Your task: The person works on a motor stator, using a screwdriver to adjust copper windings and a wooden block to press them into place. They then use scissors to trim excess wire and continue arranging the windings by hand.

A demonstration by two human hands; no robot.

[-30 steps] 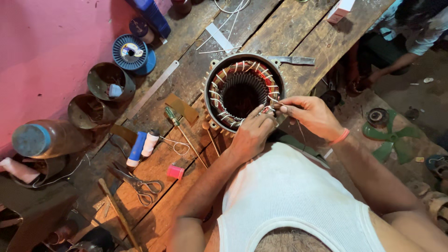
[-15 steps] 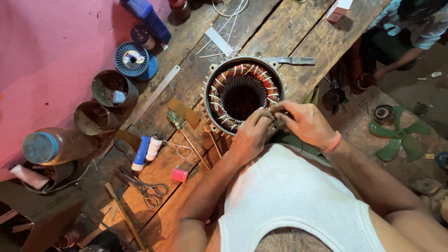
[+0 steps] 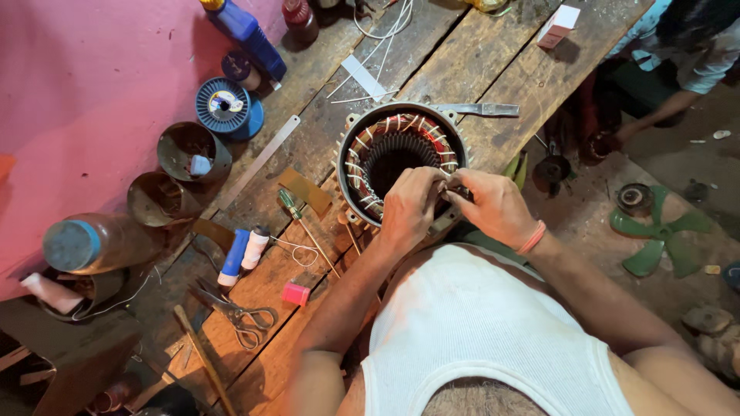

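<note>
Left hand (image 3: 410,208) is seen resting on the near rim of the motor stator (image 3: 401,163), fingers curled narrow and pinched on the copper windings at the near right of the bore; what exactly is pinched cannot be told. Right hand (image 3: 497,206) is set just beside it, fingertips meeting those of the left hand over the same spot, also closed tight on something small and hidden. A pink band is worn on the right wrist.

Stator is stood on end on the wooden bench (image 3: 509,69), bore upward, windings red and white around the dark opening. A flat metal blade (image 3: 478,109) is laid against its far rim.

To the left of the stator, on the bench: a green-handled screwdriver (image 3: 297,212), a small red spool (image 3: 294,293), scissors (image 3: 239,312), a steel ruler (image 3: 258,163), a blue wire reel (image 3: 223,105), two open tins (image 3: 185,154).

A green fan blade (image 3: 655,235) is noted on the floor, right. Another person's arm (image 3: 655,112) is visible at upper right, well apart from both hands.
</note>
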